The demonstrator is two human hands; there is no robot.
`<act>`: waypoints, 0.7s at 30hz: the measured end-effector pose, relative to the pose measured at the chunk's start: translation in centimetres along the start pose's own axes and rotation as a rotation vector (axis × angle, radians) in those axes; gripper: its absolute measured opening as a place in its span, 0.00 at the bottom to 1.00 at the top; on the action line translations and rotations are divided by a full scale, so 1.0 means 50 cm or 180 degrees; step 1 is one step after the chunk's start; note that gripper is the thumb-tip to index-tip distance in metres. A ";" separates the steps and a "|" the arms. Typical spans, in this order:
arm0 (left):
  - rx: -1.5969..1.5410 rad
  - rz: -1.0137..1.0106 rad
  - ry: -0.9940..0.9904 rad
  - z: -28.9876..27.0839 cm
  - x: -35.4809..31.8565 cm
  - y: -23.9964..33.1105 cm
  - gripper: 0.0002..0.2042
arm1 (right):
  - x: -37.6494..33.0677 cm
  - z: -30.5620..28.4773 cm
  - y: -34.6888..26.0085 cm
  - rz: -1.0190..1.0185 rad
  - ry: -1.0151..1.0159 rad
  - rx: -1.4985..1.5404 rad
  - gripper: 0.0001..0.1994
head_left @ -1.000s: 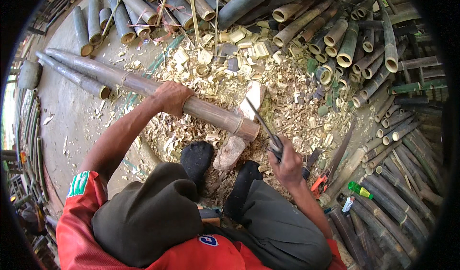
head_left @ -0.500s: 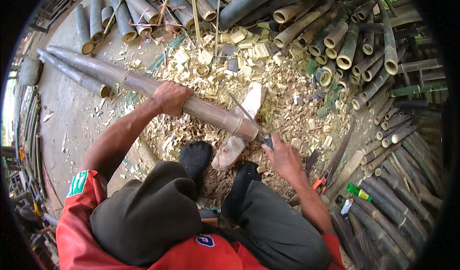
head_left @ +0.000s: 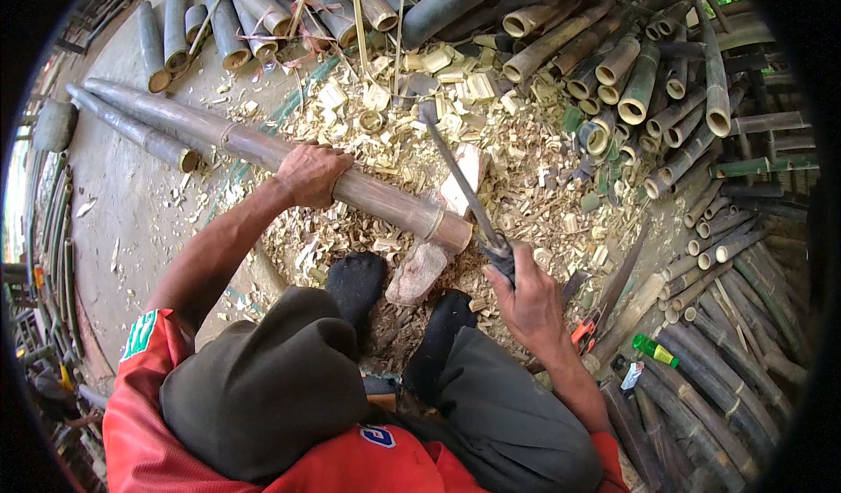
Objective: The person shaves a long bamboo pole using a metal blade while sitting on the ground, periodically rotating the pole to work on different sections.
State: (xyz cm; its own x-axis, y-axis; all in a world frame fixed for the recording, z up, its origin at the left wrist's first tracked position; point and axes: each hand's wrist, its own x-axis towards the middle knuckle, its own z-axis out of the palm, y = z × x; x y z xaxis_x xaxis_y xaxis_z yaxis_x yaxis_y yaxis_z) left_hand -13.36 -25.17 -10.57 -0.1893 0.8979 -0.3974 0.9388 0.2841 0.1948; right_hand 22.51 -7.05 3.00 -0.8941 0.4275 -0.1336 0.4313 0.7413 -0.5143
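Observation:
A long brown bamboo pole (head_left: pixel 385 200) lies slanting across the ground, its near end resting on a pale wooden block (head_left: pixel 419 272). My left hand (head_left: pixel 311 173) grips the pole around its middle from above. My right hand (head_left: pixel 526 296) is closed on the dark handle of a long machete (head_left: pixel 455 178), whose blade points up and away above the pole's cut end. Both my feet in black socks (head_left: pixel 357 283) rest just below the pole, on either side of the block.
Pale bamboo chips and cut rings (head_left: pixel 438 99) cover the ground ahead. Cut bamboo sections are stacked at the top (head_left: pixel 254 3) and all along the right (head_left: pixel 692 134). Another pole (head_left: pixel 131 130) lies at the left. An orange-handled tool (head_left: pixel 585 328) and a green bottle (head_left: pixel 655 349) lie at the right.
The machete blade has swung up from lying low at the pole's end to standing raised above it. My left hand has stayed on the pole.

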 end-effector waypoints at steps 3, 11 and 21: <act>0.0056 0.0223 0.0536 0.014 -0.013 0.003 0.25 | -0.010 0.038 0.035 -0.0183 0.0146 -0.0100 0.17; 0.0090 0.0142 0.0624 0.030 -0.020 0.003 0.24 | 0.017 -0.008 -0.015 0.0063 -0.0145 -0.0076 0.18; 0.0114 0.0120 0.0662 0.036 -0.015 -0.004 0.24 | 0.025 0.012 0.004 0.0327 -0.0603 -0.0491 0.18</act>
State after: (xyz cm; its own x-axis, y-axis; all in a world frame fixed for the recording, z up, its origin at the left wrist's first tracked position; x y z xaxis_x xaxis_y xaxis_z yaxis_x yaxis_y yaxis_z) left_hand -12.88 -26.53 -11.93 -0.2055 0.9588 -0.1960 0.9553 0.2400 0.1724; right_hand 21.42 -6.68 2.20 -0.8451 0.4107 -0.3422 0.5212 0.7753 -0.3567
